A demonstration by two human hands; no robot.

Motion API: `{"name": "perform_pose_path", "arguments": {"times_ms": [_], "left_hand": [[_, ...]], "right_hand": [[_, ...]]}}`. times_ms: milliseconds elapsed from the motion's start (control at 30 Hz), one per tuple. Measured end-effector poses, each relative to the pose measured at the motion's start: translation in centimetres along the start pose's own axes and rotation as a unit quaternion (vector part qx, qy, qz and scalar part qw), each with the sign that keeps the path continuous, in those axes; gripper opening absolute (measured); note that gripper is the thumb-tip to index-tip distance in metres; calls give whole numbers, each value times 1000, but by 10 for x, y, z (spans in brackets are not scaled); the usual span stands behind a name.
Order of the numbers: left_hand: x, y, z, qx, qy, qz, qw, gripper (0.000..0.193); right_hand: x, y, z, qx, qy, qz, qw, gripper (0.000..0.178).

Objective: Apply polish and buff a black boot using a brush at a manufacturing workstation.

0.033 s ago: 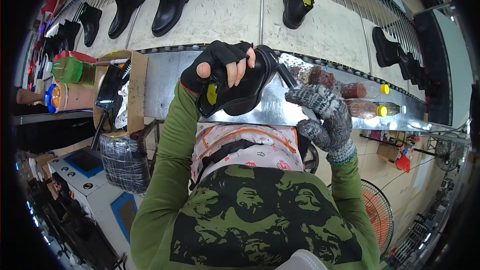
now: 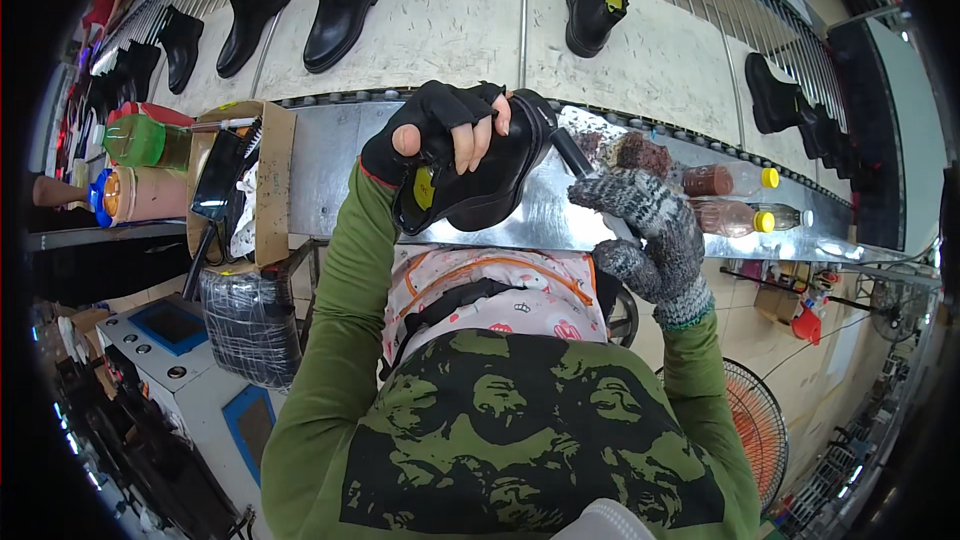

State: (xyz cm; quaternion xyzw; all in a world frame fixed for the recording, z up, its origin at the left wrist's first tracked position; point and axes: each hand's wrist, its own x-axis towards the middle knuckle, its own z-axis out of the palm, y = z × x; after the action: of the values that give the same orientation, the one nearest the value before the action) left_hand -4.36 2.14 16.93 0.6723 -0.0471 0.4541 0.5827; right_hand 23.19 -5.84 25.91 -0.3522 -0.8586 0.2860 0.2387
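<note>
My left hand [image 2: 450, 130], in a black fingerless glove, grips a black ankle boot [image 2: 490, 185] tilted on its side over the metal bench. The boot's opening with a yellow-green label lies toward my left forearm, its sole toward the right. Wrapped in a thick grey knitted glove, my right hand [image 2: 650, 235] is closed around a tool with a dark cylindrical end [image 2: 572, 152]. That end points up and left, at the boot's sole edge; whether it touches I cannot tell. Most of the tool is hidden by the glove.
Beyond the metal bench [image 2: 335, 170] runs a conveyor [image 2: 440, 30] carrying several black boots [image 2: 343, 10]. Bottles with yellow caps [image 2: 728, 218] lie right of my right hand, near a brownish crumbly lump [image 2: 640, 155]. A cardboard box [image 2: 275, 185] stands left; a fan [image 2: 750, 420] is lower right.
The dark end of the tool has shifted very slightly left toward the boot's sole. My left hand and the boot look unmoved.
</note>
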Motion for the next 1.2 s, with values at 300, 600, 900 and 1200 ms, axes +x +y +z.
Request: {"name": "perform_pose_path", "arguments": {"times_ms": [300, 600, 900, 1200], "left_hand": [[0, 1, 0, 1, 18, -5, 1000, 71], [-1, -1, 0, -1, 9, -3, 1000, 70], [-4, -1, -5, 5, 13, -27, 1000, 74], [-32, -4, -43, -8, 58, 41, 997, 79]], "right_hand": [[5, -1, -1, -2, -24, 12, 1000, 50], [8, 2, -4, 32, -13, -10, 999, 40], [12, 17, 4, 62, 23, -56, 996, 35], [23, 33, 46, 131, 53, -79, 987, 39]]}}
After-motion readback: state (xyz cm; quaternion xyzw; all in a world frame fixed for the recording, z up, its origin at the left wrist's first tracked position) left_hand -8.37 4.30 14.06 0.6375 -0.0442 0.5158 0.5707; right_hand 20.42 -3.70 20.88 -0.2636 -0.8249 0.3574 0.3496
